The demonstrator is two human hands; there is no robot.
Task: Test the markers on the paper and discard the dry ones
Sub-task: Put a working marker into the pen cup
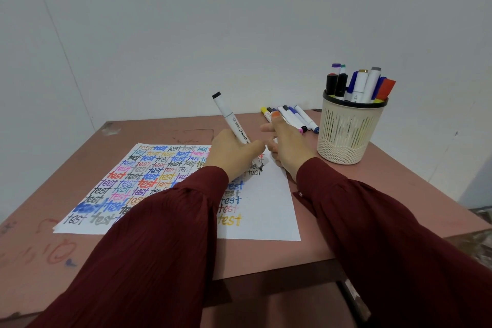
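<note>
Mid-test rn: left hand (234, 153) is wrapped round a white marker (231, 121) w/ a black end, tip down on the paper (266, 210) next to a fresh black "test", so prob not dry imo. Right hand (288, 148) sits just beside it on the sheet, can't tell if it's holding a cap or nothing. Next up: cap it, put it w/ the good ones, then grab another from the cup (348, 136) or the loose markers (298, 118) at the back of the table (159, 255).
</note>
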